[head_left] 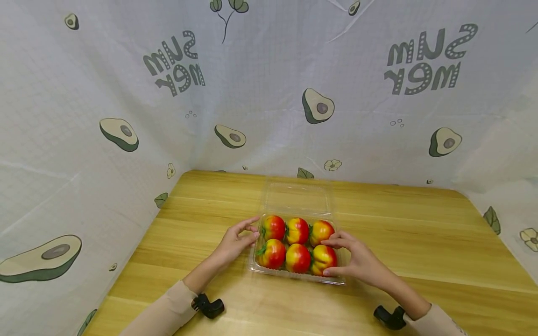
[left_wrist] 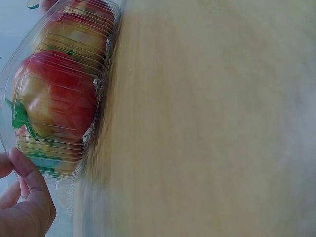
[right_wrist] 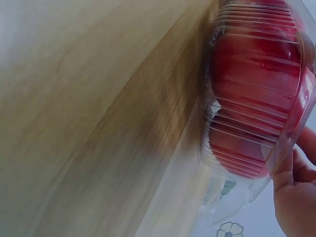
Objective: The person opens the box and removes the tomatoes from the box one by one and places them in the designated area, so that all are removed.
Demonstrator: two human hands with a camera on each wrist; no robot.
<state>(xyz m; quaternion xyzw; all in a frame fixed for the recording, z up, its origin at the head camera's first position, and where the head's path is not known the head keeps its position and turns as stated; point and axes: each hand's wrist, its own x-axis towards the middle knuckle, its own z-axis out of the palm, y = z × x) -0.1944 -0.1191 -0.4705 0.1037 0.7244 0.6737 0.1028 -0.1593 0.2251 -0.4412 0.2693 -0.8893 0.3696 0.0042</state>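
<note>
Two hands (head_left: 233,242) (head_left: 363,262) seemingly touch one box (head_left: 294,276): six fruits (head_left: 298,258).

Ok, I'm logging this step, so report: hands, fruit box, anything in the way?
Left hand at left edge of clear box; right hand at its right edge. Six red-yellow fruits inside, lid open. No obstruction seen.

On the pale cloth (head_left: 269,60), the word "summer" is showing twice in grey-green print, mirror-reversed and breaking over two lines, "sum" sitting above "mer". The smaller print (head_left: 174,64) is standing between ten and eleven o'clock in the head view, the larger print (head_left: 425,60) at two o'clock. Pale dots are filling some letters. Toward four o'clock, the right sleeve (head_left: 433,321) is carrying a marking too small to read.
</note>
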